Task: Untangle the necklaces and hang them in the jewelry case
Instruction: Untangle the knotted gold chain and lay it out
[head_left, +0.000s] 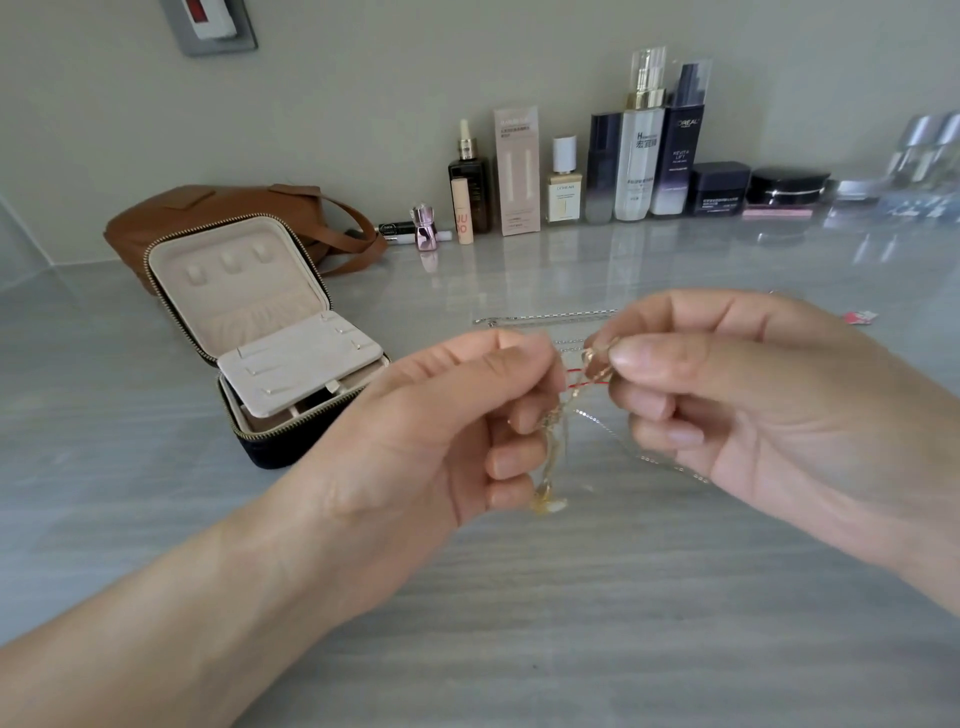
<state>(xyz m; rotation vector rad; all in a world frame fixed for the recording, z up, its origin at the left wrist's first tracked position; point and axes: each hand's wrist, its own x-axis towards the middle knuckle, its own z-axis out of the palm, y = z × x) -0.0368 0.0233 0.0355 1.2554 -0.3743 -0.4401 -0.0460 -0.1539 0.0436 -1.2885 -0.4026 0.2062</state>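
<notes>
Two hands held close together mid-frame, above a grey table (519, 623). L hand (457, 415) pinches a tangle of necklaces (589, 366) betw. thumb & forefinger. R hand (753, 395) pinches the same knot from the other side, fingertips nearly touching.

A gold chain (558, 415) hangs straight down from the pinch w/ a pendant (548, 501) at its low end; can't tell if it touches the table. A thin silver strand (613, 431) trails off under R hand, and a red cord (576, 371) shows in the knot. A second silver chain (545, 318) lies flat just beyond the hands, running L–R.

The jewelry case (291, 441) stands open to the L & further back, so L hand is nearer. Its raised lid faces the person, w/ three small tabs (228, 262) across the top. Nothing hangs there yet, so untangling looks unfinished.

Behind are a brown bag (208, 208) & a row of cosmetics (639, 156) along the wall.
</notes>
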